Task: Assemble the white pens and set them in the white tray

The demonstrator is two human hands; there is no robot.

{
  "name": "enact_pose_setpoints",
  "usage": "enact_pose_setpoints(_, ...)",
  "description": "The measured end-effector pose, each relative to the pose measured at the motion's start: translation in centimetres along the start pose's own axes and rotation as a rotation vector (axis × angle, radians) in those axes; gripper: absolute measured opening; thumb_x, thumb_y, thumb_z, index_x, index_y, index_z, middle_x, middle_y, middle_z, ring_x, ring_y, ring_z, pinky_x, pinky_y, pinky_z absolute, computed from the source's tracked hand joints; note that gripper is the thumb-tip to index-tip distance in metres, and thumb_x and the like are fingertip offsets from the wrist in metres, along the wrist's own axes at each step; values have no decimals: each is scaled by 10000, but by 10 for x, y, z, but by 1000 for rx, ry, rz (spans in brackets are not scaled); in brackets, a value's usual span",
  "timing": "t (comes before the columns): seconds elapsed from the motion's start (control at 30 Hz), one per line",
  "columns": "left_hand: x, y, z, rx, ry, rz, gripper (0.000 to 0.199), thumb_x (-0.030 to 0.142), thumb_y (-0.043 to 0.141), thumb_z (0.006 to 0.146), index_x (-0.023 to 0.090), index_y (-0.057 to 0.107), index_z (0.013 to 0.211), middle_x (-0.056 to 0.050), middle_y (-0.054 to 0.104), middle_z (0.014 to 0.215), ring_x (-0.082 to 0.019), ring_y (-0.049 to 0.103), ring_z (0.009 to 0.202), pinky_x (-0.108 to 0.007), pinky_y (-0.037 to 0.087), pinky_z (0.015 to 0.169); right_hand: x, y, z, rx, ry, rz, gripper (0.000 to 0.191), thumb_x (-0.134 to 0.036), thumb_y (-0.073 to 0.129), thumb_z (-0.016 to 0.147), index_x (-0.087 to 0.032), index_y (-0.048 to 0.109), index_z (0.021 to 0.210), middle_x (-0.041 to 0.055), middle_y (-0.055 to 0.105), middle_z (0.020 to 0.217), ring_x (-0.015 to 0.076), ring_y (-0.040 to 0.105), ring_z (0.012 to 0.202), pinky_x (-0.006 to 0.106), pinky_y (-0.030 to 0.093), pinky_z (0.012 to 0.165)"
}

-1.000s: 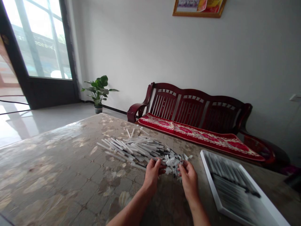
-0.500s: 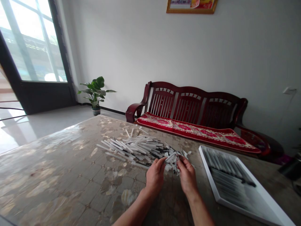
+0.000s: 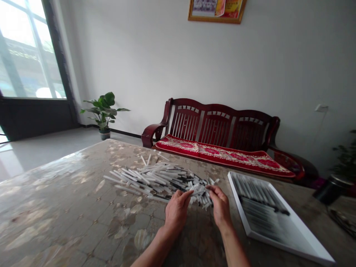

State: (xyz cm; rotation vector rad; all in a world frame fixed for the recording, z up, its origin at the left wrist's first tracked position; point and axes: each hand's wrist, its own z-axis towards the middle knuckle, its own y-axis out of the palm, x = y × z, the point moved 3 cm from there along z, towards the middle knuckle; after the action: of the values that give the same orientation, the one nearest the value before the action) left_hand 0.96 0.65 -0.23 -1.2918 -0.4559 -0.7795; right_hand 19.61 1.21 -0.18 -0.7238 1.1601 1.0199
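White sticks (image 3: 150,177), a whole heap of them, are lying in front of me on the desk (image 3: 69,207), just beyond my left grip (image 3: 176,212) and off to its left. Most point roughly the same way, with some dark ones mixed in and a few strays at the far edge. At the right end of the heap there's a messy cluster of short pale bits (image 3: 205,202), and that's where both of my hands are.

Left grip is closed down to a thumb-and-finger pinch, and it looks like it's got a slim pale piece (image 3: 197,192) poking out toward the right. Right grip (image 3: 221,207) is just across from it, fingertips drawn in close together by the bits. Honestly can't tell if that one's got hold of anything, the stuff there is too small.

Over to my right, near the right grip but not touching it, a shallow white tray (image 3: 239,204) sits at an angle on the desk. It's got slim dark-and-clear sticks (image 3: 257,191) laid side by side in rows, kinda blurry toward the near end.

Past the desk there's a dark red wooden sofa (image 3: 217,124) with a red flowery cover (image 3: 222,152) on the seat, a potted plant (image 3: 102,111) over to the left, and a gold-framed picture (image 3: 217,9) up on the wall (image 3: 133,55).
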Motion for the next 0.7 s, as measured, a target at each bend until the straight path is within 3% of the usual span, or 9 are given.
enact_pose_setpoints(0.2,-1,-1,0,-5,2,-3,316,264,502,945,371,726,1141,-11,649,933,-156,631,931,-228,444,770,-15,7,-3,-104,-280,-272,216,-273,542,755,-232,752,786,47,671,869,213,622,890,306,484,836)
enact_pose_setpoints(0.33,-1,-3,0,21,37,44,291,268,509,948,346,745,1100,-22,654,927,-163,629,921,-236,449,770,-16,9,-4,-172,-293,-339,252,-247,508,755,-240,755,802,41,682,864,209,638,882,304,486,828)
enact_pose_setpoints(0.47,0,-2,-2,54,115,124,282,256,524,939,344,749,1085,-28,649,910,-171,615,899,-241,446,751,-10,7,-2,-195,-89,-339,265,-256,507,661,-233,757,745,30,715,826,222,645,871,315,473,829)
enact_pose_setpoints(0.6,2,1,-6,68,213,228,291,227,518,935,354,750,1058,-40,638,900,-190,588,903,-248,429,722,5,6,-3,-233,247,-240,273,-279,519,585,-205,744,723,-5,668,624,176,575,613,277,422,611)
enact_pose_setpoints(0.7,2,1,-6,62,235,252,298,218,511,934,354,743,1061,-44,634,905,-197,579,901,-254,421,710,9,8,-5,-239,345,-183,257,-291,542,587,-191,733,727,-32,604,544,138,495,511,245,342,521)
